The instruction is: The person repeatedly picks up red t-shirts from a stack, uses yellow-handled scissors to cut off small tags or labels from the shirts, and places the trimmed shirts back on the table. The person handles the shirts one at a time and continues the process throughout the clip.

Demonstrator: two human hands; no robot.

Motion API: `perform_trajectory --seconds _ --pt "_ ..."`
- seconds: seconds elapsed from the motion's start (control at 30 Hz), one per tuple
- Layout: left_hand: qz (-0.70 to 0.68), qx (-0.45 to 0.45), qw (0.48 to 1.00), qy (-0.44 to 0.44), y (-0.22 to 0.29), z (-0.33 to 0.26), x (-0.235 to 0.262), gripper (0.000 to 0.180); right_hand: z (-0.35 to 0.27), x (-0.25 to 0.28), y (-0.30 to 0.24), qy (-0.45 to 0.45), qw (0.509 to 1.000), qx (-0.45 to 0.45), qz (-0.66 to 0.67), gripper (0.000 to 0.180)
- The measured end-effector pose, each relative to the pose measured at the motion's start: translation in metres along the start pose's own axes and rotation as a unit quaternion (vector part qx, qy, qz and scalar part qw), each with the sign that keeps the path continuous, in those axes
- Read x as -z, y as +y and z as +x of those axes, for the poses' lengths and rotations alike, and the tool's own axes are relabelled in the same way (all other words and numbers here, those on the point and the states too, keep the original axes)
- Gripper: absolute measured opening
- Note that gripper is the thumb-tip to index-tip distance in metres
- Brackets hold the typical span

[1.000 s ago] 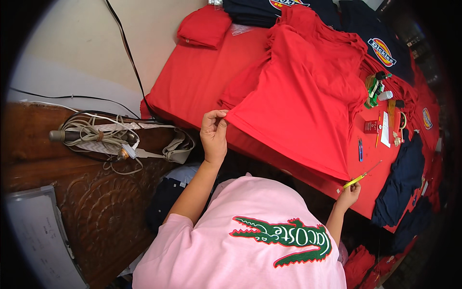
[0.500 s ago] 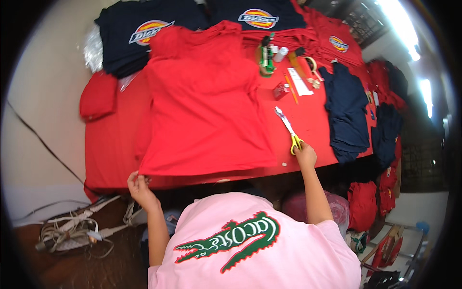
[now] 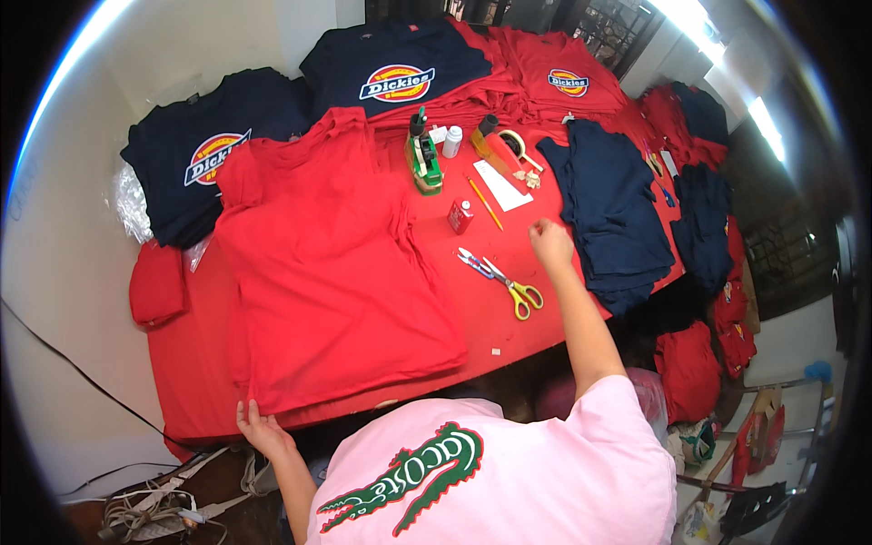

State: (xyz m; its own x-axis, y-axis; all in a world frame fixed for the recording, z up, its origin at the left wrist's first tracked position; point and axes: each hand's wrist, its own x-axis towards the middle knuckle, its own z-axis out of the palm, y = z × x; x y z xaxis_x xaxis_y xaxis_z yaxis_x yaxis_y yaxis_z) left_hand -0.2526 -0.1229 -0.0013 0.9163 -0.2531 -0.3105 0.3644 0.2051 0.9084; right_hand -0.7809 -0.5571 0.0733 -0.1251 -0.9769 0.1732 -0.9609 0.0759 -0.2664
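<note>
On the red table [image 3: 477, 336] lie scissors [image 3: 512, 283], 1 pencil [image 3: 485, 203], red garments [image 3: 336, 263] and navy garments [image 3: 618, 213].

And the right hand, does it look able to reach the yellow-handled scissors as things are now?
Probably yes: the right hand is close to the yellow-handled scissors, which lie uncovered on the red tabletop, and nothing appears to stand between them.

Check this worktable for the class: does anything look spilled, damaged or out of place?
I see no spill or clear damage. One small oddity: a white scrap near the front edge of the table, right of the red shirt; it looks stray, lying apart from the scissors.
</note>
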Motion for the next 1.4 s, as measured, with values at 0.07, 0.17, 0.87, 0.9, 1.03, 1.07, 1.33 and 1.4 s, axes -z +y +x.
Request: perform_trajectory --seconds 0.07,0.17,0.87,0.9,1.03,1.07,1.33,1.4 --pt "0.025 -0.028 0.999 0.003 0.006 -0.002 -0.004 0.041 0.051 0.004 0.009 0.015 0.999 -0.008 0.045 0.028" --pt "0.001 -0.066 0.998 0.0 0.025 -0.038 -0.045 0.036 0.118 0.006 0.016 0.01 0.997 -0.014 0.074 0.032" --pt "0.069 -0.154 0.986 0.002 0.013 -0.109 -0.141 0.041 0.227 -0.013 0.058 -0.041 0.977 0.096 0.188 0.03" --pt "0.072 -0.159 0.985 -0.003 0.015 -0.109 -0.141 0.043 0.226 -0.016 0.063 -0.045 0.972 0.092 0.211 0.033" --pt "0.082 -0.18 0.98 -0.014 0.024 -0.111 -0.143 0.049 0.221 -0.032 0.079 -0.051 0.958 0.071 0.273 0.04" --pt "0.084 -0.185 0.979 -0.012 0.026 -0.112 -0.141 0.05 0.216 -0.033 0.077 -0.052 0.956 0.066 0.282 0.041" --pt "0.079 -0.151 0.985 -0.03 0.029 -0.108 -0.122 0.053 0.207 -0.057 0.077 0.006 0.952 0.062 0.301 0.036" --pt "0.071 -0.143 0.986 -0.043 0.028 -0.108 -0.119 0.054 0.206 -0.071 0.077 0.039 0.956 0.025 0.291 0.035"
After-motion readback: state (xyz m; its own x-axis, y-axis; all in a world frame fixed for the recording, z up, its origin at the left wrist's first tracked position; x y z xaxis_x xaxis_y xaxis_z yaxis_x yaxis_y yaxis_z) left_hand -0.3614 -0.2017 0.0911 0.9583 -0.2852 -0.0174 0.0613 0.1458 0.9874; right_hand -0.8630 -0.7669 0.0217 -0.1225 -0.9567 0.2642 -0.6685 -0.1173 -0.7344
